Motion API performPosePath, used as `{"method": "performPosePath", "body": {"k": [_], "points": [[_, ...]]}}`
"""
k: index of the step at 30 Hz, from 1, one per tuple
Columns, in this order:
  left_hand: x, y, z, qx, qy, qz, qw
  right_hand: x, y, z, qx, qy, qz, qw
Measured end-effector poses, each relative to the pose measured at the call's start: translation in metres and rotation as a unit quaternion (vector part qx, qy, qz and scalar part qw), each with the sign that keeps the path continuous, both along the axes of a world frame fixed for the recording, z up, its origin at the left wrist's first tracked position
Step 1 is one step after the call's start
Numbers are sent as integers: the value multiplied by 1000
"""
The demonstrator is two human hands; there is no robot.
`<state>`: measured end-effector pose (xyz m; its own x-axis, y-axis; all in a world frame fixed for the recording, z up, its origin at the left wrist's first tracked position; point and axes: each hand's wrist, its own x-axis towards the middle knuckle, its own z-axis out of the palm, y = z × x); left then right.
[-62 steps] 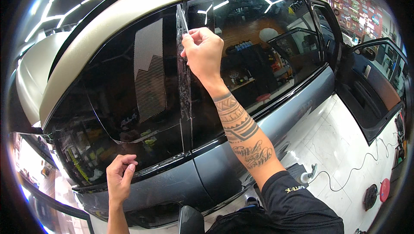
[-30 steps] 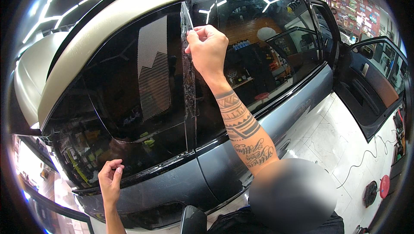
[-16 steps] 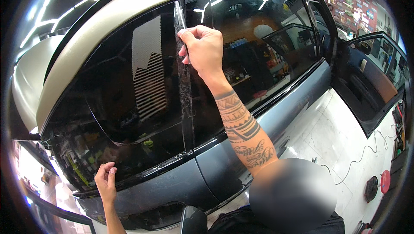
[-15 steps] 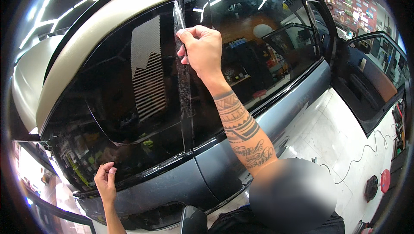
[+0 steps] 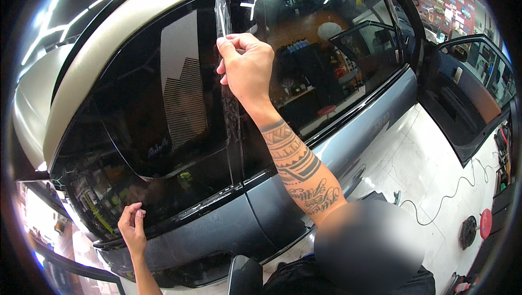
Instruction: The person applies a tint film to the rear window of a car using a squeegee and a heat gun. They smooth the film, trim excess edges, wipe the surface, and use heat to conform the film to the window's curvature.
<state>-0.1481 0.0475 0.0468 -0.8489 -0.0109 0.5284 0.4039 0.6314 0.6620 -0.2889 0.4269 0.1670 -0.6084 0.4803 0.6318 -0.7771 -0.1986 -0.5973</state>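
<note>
The room is bright, with a white floor (image 5: 413,137) under and beside a big grey-blue car (image 5: 348,135). Close by, the left hand (image 5: 132,224) is up by the low part of the car's left side. Its fingers curl softly and it has nothing in it; I cannot tell if it touches the car. The right hand (image 5: 244,64) is higher, at the car's middle post, and pinches a thin, shiny clear strip (image 5: 222,15) with thumb and fingers. That strip runs up and down the post, between the car's dark left window (image 5: 130,110) and its shiny right window (image 5: 304,34). Above the windows is the car's cream roof (image 5: 141,7). To the car's right are a red round thing (image 5: 485,223) on the floor and a wide-open door (image 5: 457,124). Far behind the car is a wall (image 5: 435,4) full of little colourful signs.
</note>
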Motion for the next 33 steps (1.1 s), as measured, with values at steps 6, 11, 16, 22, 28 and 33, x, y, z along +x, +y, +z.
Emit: {"method": "performPosePath", "body": {"k": [6, 11, 16, 22, 28, 33], "points": [[-1, -3, -1, 7, -2, -9, 1000, 4, -5, -10, 1, 19, -22, 1000], [-1, -3, -1, 0, -6, -12, 1000, 3, -7, -21, 12, 28, -59, 998], [-1, -2, -1, 8, -10, -5, 1000, -1, -8, -35, 46, 43, -86, 994], [-1, -2, 0, -8, -9, -5, 1000, 4, -12, -48, 62, 51, -104, 991], [-1, -3, -2, -2, -11, -4, 1000, 14, -20, -56, 20, 56, -108, 992], [-2, -3, -2, -2, -5, -11, 1000, 22, -25, -68, 19, 46, -107, 993]]}}
